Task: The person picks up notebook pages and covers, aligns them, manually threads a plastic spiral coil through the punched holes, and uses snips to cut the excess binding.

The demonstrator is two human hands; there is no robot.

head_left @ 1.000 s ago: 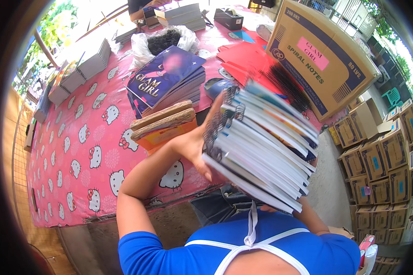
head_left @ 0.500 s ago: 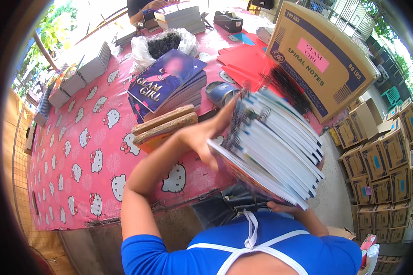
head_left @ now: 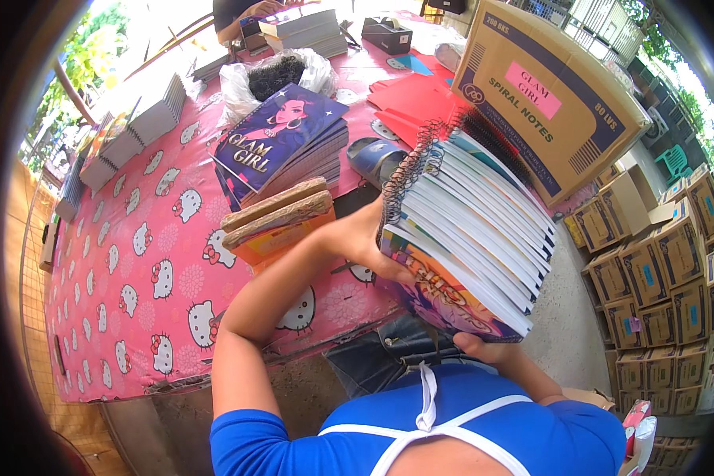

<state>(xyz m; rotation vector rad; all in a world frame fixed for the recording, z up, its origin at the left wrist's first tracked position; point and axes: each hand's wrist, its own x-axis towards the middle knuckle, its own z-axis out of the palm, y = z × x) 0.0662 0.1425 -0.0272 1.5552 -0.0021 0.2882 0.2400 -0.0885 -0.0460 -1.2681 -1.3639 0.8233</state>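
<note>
A thick stack of spiral notebooks is held up at the table's near right edge, tilted, with its page edges fanned toward me. My left hand grips its coil side, thumb lying on the colourful cover. At the lower corner, my right hand holds the stack from below; most of its fingers are hidden. Left of the stack, on the table, sit two brown padded blocks over something orange. Behind them is a pile of purple notebooks. A blue slipper lies just beyond my left hand.
Red sheets and black coils lie beside a large carton on the pink table. A plastic bag of black coils and a tape dispenser stand farther back. Stacked cartons fill the right. Another person's arm shows at the far side.
The notebook stack has tipped so that its bottom-side cover shows more, and its coils now line up at the upper left. Both hands keep hold of it.
</note>
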